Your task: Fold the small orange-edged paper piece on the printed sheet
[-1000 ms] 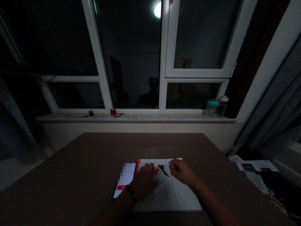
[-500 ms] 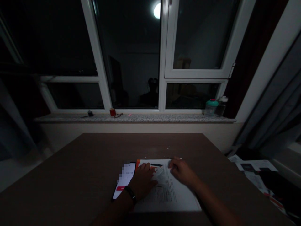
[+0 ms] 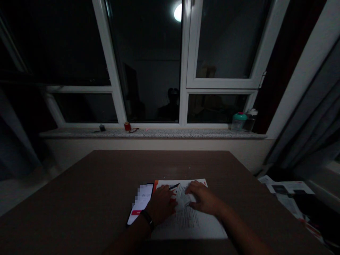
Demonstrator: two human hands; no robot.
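Note:
My left hand (image 3: 162,202), with a dark band at the wrist, lies palm down on printed papers (image 3: 186,226). Its fingers are stretched out and its thumb is apart from them. A smaller, crinkled or folded printed sheet (image 3: 181,199) sits on top, between my two hands. My right hand (image 3: 204,199) bends around the right side of this sheet, with thumb and fingertips at its edge; the exact contact is too dark to see. A thin dark strip (image 3: 174,186), of unclear kind, shows just beyond my left fingertips. Orange-red print is partly hidden by my left hand.
A lit phone (image 3: 143,202) lies on the brown table (image 3: 87,198), left of the papers. Small white bits (image 3: 190,166) are scattered farther back. The windowsill (image 3: 164,133) bears a red can-like object (image 3: 127,126) and a teal-lidded bottle (image 3: 239,121). Newspapers (image 3: 289,187) lie at the right.
My right hand has come down and left from the papers' upper edge, closing on the small sheet. That sheet has shifted, and the dark strip is now tilted. My left hand has barely moved.

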